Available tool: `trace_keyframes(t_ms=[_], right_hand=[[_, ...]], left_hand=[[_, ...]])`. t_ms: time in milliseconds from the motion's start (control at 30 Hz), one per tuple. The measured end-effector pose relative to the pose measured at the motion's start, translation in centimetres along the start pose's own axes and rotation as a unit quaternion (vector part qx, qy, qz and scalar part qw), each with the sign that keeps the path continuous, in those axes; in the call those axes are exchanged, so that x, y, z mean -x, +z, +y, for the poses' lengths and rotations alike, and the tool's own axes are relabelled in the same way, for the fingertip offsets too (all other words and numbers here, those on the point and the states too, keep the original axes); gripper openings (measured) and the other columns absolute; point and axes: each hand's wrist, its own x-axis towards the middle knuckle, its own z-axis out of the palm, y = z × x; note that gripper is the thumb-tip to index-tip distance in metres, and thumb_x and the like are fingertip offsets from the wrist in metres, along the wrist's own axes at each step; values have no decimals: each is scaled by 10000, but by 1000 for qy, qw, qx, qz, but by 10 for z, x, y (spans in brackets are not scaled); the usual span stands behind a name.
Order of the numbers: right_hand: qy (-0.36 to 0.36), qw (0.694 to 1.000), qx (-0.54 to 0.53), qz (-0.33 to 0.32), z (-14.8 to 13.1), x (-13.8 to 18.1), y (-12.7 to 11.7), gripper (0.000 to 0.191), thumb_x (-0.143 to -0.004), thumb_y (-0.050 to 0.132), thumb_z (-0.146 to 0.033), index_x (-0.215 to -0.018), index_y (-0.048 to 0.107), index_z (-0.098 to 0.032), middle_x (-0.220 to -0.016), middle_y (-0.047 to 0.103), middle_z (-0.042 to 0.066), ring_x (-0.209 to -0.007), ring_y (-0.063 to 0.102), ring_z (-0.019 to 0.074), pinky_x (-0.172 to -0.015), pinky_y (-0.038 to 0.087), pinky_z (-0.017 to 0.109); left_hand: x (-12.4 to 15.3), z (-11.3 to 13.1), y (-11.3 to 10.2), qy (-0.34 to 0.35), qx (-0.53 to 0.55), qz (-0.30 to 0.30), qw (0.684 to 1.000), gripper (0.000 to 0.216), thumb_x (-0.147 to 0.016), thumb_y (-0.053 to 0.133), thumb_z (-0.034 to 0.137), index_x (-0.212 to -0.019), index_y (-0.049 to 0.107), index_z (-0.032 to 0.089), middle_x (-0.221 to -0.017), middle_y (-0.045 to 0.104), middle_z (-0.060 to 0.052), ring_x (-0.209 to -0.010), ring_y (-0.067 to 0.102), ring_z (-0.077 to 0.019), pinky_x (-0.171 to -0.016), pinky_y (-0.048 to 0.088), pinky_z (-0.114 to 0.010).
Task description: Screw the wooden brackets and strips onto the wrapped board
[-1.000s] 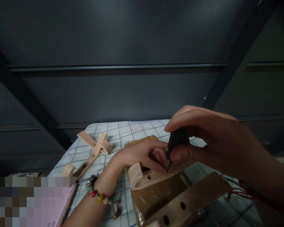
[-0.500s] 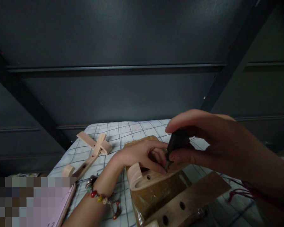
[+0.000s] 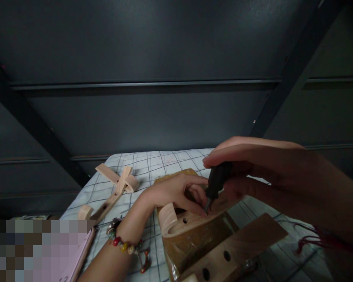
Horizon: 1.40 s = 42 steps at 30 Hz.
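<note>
In the head view, my right hand (image 3: 261, 172) grips the black handle of a screwdriver (image 3: 217, 180), thumb below and fingers above. The shaft slants down to a curved wooden hook (image 3: 169, 223) with a drilled hole. My left hand (image 3: 176, 192) lies over this hook from the left, fingers curled onto it, with thumb and fingertips close around the screwdriver's tip. Whether a screw sits there is hidden. The hook rests on a brown block wrapped in clear plastic (image 3: 194, 250).
A second wooden hook (image 3: 253, 239) with two dark holes lies in front, at lower right. Crossed wooden hooks (image 3: 122, 184) lie on the checked cloth (image 3: 141, 160) at left. A pink phone (image 3: 84, 250) is at lower left. A dark panelled wall (image 3: 153, 117) stands behind.
My right hand has turned and shifted its hold on the screwdriver handle, fingers now stretched further along it. My left hand and the wooden hook have stayed in place.
</note>
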Motion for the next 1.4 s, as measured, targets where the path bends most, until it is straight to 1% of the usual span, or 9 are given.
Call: trace_keyframes(t_ms=[167, 333, 533, 667, 833, 933, 1100, 1233, 1400], right_hand=[[13, 998, 18, 54, -2, -1, 4, 167, -698, 646, -260, -807, 541, -190, -746, 578, -10, -590, 556, 86, -495, 452, 182], [14, 998, -38, 37, -6, -4, 8, 166, -739, 608, -246, -885, 541, -201, -776, 590, -7, -637, 585, 106, -519, 475, 190], [3, 999, -36, -31, -4, 0, -1, 258, -784, 547, -189, -1041, 533, -203, -890, 587, 4, -710, 591, 91, -570, 482, 172], [1, 1000, -6, -9, 0, 1, -2, 263, -775, 542, -157, -1031, 530, -212, -876, 586, -8, -699, 587, 86, -570, 477, 176], [0, 999, -18, 32, -3, -1, 6, 203, -724, 624, -292, -874, 526, -196, -758, 570, -28, -632, 559, 83, -530, 464, 179], [8, 999, -8, 49, -4, -2, 9, 187, -717, 632, -292, -820, 509, -196, -762, 559, -25, -641, 557, 88, -535, 458, 186], [-16, 999, 17, 46, -2, -3, 9, 185, -753, 598, -234, -911, 502, -220, -812, 570, -24, -679, 562, 96, -576, 453, 203], [-31, 998, 50, 36, -4, -6, 8, 63, -770, 574, -205, -823, 543, -190, -765, 565, -8, -669, 548, 104, -563, 421, 221], [-16, 997, 70, 31, -5, -5, 8, 130, -777, 552, -151, -904, 560, -179, -796, 588, -13, -661, 546, 79, -582, 419, 188]], left_hand=[[0, 0, -1, 3, -12, 5, 1000, 323, -579, 712, 147, -879, 595, 180, -717, 626, 29, -701, 582, -129, -670, 446, -240], [-1, 0, -2, 7, -47, 8, 999, 463, -574, 722, 146, -1008, 568, 189, -755, 641, 5, -751, 591, -155, -728, 444, -277], [-1, 0, 0, 3, -6, -2, 1000, 304, -603, 702, 148, -885, 593, 173, -726, 626, 15, -704, 586, -131, -684, 454, -253], [-1, 0, 0, -6, 15, -7, 1000, 180, -610, 680, 118, -767, 605, 164, -709, 616, 22, -690, 575, -116, -663, 451, -234], [0, 5, 0, -12, -4, 7, 1000, 470, -578, 711, 134, -1022, 573, 200, -725, 630, 21, -694, 583, -136, -666, 451, -249], [1, 6, 0, -17, -15, 3, 1000, 526, -586, 714, 152, -1083, 548, 203, -721, 636, 17, -704, 582, -142, -698, 446, -266], [1, 3, -1, -2, -32, 5, 999, 334, -597, 701, 153, -916, 609, 189, -737, 626, 23, -709, 574, -125, -704, 441, -249], [0, 3, -1, -3, -43, -8, 999, 129, -605, 696, 152, -699, 609, 161, -699, 610, 22, -697, 566, -117, -685, 443, -228], [0, 6, 0, -12, -28, 14, 999, 200, -602, 699, 157, -775, 598, 165, -683, 607, 27, -678, 567, -115, -615, 436, -203]])
